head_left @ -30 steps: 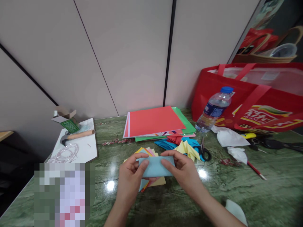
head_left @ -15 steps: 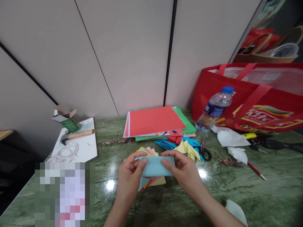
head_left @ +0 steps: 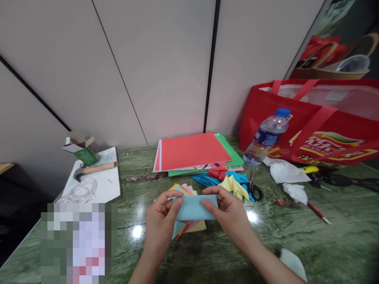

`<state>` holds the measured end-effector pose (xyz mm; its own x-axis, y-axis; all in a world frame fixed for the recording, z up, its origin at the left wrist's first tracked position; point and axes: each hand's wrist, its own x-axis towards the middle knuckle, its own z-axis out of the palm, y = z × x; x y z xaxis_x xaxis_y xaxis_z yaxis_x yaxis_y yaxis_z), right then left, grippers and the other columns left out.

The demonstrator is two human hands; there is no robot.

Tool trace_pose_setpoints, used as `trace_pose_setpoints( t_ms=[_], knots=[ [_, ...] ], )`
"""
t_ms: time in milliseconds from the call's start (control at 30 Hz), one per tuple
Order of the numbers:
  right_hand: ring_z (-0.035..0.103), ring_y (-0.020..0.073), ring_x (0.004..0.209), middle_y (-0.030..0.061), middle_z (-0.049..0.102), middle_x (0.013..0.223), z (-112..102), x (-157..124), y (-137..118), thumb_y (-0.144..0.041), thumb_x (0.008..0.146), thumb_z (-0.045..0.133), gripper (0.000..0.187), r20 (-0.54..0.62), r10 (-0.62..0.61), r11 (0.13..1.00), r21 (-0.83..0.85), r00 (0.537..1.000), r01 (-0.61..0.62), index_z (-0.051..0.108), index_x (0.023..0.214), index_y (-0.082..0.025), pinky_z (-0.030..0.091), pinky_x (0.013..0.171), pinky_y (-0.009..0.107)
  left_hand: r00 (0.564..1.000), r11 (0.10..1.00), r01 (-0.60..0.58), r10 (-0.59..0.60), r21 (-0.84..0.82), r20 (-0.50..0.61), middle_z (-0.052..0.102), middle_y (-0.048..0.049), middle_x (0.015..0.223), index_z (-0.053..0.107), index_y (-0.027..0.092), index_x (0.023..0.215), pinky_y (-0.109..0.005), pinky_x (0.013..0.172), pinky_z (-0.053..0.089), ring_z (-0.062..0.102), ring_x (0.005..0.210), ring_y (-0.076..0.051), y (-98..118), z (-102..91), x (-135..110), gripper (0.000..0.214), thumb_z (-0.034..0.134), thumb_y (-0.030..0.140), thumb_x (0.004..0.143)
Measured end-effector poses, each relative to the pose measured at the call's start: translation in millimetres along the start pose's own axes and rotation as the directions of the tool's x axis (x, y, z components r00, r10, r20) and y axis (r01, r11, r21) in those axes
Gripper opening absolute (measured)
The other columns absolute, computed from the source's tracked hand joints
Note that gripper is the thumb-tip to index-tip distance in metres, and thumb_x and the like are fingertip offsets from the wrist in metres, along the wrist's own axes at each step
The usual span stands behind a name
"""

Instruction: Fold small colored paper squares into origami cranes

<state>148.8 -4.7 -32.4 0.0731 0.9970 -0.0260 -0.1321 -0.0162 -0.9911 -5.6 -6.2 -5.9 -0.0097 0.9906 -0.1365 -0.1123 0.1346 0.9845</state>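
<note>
The left hand (head_left: 161, 215) has eased its thumb outward along the light-blue paper (head_left: 195, 210), the right hand (head_left: 231, 211) pinching firm (over the coloured sheets (head_left: 200, 226)). Flattening a crease, perhaps; the underside's hidden.

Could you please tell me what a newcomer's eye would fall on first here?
Probably the large red bag at the right, with a clear, blue-capped bottle standing before its left part. Next, perhaps, the bright red sheet lying near the wall, around the middle. Below it, the left hand and right hand hold a light-blue paper between them, above a spread of coloured papers.
</note>
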Motion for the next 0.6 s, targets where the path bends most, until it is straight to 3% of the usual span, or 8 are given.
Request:
trace_pose_setpoints(
  t_ms=[600],
  knots=[
    [0.046,0.0121,0.056,-0.0006,0.054,0.064,0.0,-0.8,-4.1,-0.037,0.066,0.068,0.026,0.000,0.021,1.000,-0.011,1.000,-0.021,0.060,0.080,-0.017,0.036,0.049,0.023,1.000,1.000,-0.015,0.015,-0.008,-0.025,0.061,0.0026,0.050,0.058,0.016,0.082,-0.020,0.042,0.044,0.055,0.042,-0.011,-4.1,-2.3,1.4,0.024,0.066,0.034,0.068]
  ],
)
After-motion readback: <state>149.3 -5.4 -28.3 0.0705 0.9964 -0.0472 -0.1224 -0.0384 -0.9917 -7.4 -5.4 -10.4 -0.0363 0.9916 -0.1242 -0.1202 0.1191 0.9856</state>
